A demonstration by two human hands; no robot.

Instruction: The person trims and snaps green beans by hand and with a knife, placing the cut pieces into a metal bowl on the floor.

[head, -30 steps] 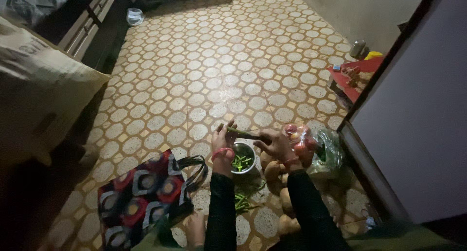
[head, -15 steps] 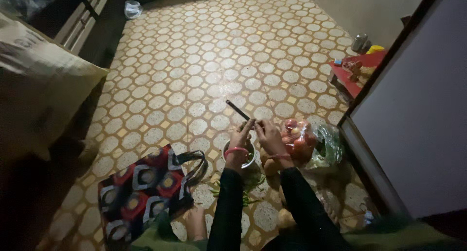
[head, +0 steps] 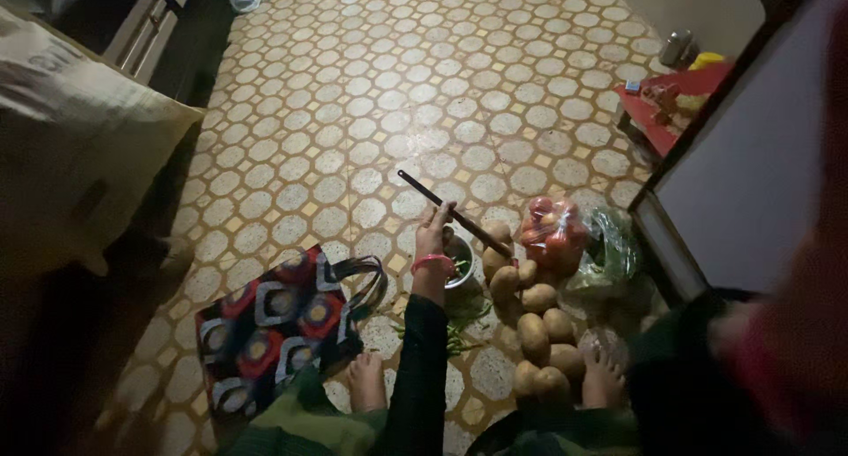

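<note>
Down low near six o'clock, left hand [head: 433,235] raised over the tiled floor [head: 371,111], fingers closed around a long dark knife [head: 450,213] near its middle, blade end slanting up toward ten o'clock and handle end running down toward four o'clock. Pink bangle [head: 432,262] on that wrist, dark sleeve below it. Right hand [head: 738,332] only a blurred pale shape close to the lens at four o'clock; cannot tell whether spread or closed, nor whether holding anything.

Just under the left hand, small metal bowl [head: 461,275] with green pieces inside, partly hidden by the wrist. Loose green beans [head: 459,332] scattered on the tiles just below the bowl. Beside the bowl toward three o'clock, a heap of potatoes [head: 534,323] trailing down toward five o'clock, the knife's lower end touching or just over the topmost one. Above the potatoes, clear bag of tomatoes [head: 552,235], with a bag of greens [head: 605,257] next to it.

At seven o'clock, patterned red and black cloth bag [head: 265,323] lying flat, handles toward the bowl. Bare feet [head: 367,381] at six o'clock. Large pale sack [head: 79,129] at nine o'clock. Red low stand [head: 680,102] with small items at two o'clock.
</note>
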